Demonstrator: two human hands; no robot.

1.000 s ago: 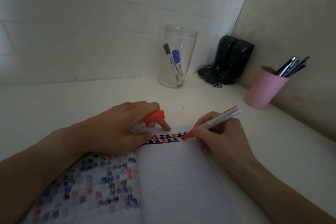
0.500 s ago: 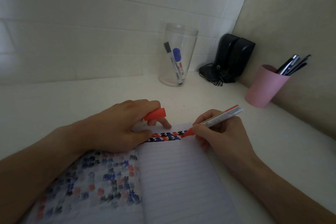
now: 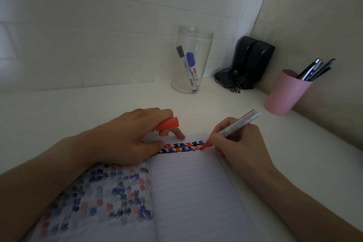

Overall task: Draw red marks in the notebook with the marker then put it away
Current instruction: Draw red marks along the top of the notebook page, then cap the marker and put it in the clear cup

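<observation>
Head view: your right hand [image 3: 238,143] pinches the light, stiff marker [image 3: 233,126] low on its barrel, tip on the notebook [image 3: 196,192]; your left hand [image 3: 127,139], pressing the notebook's top, grips the cap [image 3: 168,124].

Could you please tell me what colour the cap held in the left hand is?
Red: the cap in the left hand, clearest in the head view.

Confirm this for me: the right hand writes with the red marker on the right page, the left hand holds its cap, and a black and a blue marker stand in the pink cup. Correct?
One detail is off. The head view shows the black marker and blue marker in the clear jar, not the pink cup, which holds dark pens. The right hand does write with the red marker, and the left hand holds the cap.
</observation>
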